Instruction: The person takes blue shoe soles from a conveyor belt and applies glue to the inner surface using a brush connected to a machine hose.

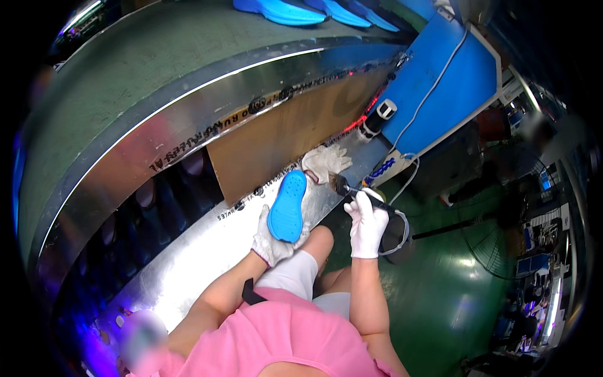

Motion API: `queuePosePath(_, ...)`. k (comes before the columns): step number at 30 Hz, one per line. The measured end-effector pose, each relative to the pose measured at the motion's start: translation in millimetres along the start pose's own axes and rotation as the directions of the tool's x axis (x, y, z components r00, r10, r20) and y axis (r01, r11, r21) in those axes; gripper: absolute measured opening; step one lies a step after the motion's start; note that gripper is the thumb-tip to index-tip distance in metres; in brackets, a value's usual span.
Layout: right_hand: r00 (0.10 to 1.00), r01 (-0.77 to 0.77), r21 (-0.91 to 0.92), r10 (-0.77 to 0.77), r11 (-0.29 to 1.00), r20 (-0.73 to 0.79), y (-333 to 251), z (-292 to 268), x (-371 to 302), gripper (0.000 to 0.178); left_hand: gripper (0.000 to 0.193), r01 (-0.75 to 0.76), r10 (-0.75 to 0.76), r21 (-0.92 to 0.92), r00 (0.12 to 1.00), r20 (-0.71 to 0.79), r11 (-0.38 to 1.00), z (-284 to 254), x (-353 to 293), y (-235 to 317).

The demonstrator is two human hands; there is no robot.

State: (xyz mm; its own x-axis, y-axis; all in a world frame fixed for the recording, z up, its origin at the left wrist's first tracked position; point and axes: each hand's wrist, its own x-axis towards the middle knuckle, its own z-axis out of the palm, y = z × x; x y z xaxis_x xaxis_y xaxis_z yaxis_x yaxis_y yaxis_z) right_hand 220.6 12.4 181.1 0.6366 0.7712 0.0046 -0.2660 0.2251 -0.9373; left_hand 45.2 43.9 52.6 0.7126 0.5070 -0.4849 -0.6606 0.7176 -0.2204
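Note:
My left hand (270, 241), in a white glove, is wrapped round a blue shoe sole (287, 210). The sole stands lengthwise in front of me, with small holes near its far end. My right hand (369, 225), gloved too, is closed on a brush (341, 185) with a dark flat head and a dark handle. The brush head is to the right of the sole and apart from it. Just beyond the brush, a loose pair of white gloves (326, 163) lies on the metal shelf (207, 257).
A green conveyor belt (157, 75) curves past at the far side, carrying several blue soles (279, 11). Brown cardboard (282, 138) lines its metal side. A black-and-white bottle-like object (378, 118) stands by a blue panel (440, 75). A wire fan guard (490, 242) is at right.

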Motion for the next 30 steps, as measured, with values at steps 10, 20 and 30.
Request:
queuePosePath(10, 0.997, 0.072, 0.017, -0.072, 0.997, 0.006, -29, -4, 19, 0.018, 0.102, 0.04, -0.079, 0.141, 0.957, 0.281, 0.989, 15, 7, -46)
queuePosePath(20, 0.975, 0.224, -0.051, -0.224, 0.973, 0.017, -75, 6, 29, 0.013, 0.097, 0.063, -0.099, 0.096, 0.895, 0.435, 0.993, 69, -7, -68)
queuePosePath(30, 0.978, 0.207, -0.021, -0.207, 0.978, 0.033, -68, 16, 12, 0.013, 0.098, 0.007, -0.051, 0.094, 0.882, 0.469, 0.996, 68, -20, -68)
